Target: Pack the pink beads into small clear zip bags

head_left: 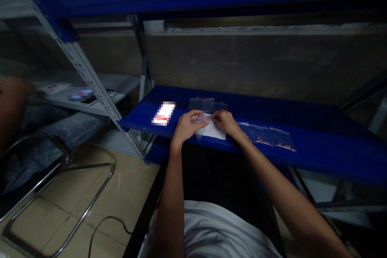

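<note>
Pinching a clear bag (pixel 198 133) at the centre of the frame, your left hand (pixel 186 125) sits at a white sheet (pixel 214 131). Your right hand (pixel 225 121) is just beside it, fingers drawn narrow; whether they grip anything, I cannot tell. Bags with red pieces (pixel 262 135) lie right of centre on the blue shelf (pixel 320 151).

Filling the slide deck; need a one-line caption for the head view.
Left hand holds a clear bag beside the right hand, above a blue shelf bearing bags of small reddish pieces.
</note>
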A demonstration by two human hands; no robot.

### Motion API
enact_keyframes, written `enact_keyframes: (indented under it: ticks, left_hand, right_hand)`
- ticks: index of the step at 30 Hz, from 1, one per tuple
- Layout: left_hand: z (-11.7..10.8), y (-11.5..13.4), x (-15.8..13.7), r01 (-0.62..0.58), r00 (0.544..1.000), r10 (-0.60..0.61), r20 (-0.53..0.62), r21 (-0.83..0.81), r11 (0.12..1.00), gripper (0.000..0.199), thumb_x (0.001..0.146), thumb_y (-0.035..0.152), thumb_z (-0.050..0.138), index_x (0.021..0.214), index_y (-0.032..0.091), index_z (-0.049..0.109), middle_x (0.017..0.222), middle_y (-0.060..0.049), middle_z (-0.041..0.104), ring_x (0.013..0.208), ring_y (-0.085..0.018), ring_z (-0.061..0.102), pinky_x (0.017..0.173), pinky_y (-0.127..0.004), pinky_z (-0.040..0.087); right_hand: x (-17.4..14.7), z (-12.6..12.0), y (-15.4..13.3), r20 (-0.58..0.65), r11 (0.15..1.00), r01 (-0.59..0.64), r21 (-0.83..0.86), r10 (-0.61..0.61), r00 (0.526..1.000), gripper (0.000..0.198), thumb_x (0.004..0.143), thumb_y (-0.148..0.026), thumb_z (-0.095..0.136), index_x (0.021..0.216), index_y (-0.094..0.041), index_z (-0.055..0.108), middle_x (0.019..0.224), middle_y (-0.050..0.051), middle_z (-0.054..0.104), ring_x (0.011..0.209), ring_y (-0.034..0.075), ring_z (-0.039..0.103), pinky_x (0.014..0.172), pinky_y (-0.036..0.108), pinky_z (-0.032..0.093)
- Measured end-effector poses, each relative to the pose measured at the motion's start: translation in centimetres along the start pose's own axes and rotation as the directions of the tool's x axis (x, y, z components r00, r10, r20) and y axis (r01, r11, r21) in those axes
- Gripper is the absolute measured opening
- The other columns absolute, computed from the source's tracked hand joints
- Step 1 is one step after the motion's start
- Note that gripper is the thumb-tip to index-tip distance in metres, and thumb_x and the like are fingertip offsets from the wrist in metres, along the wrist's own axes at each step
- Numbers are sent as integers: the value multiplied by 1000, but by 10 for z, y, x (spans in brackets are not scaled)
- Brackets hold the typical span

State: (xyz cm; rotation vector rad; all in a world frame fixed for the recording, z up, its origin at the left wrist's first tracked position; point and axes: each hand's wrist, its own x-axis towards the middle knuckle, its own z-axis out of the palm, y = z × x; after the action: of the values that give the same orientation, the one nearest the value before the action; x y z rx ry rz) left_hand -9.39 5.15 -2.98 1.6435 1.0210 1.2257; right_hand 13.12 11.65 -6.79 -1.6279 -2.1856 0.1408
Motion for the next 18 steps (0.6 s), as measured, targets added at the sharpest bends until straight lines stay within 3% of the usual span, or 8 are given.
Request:
enact_keyframes:
  ticks: [18]
  left_hand:
    - [-1,0,-2,4,1000,-4,-10,-10,1000,47,74,39,89,114,18,75,114,-12,78,103,-26,75,89,-35,60]
  right_hand:
    - [-2,-9,-3,-52,993,43,114,-37,998,16,93,-18,59,93,-16,75,89,8,76,78,19,65,76,27,43]
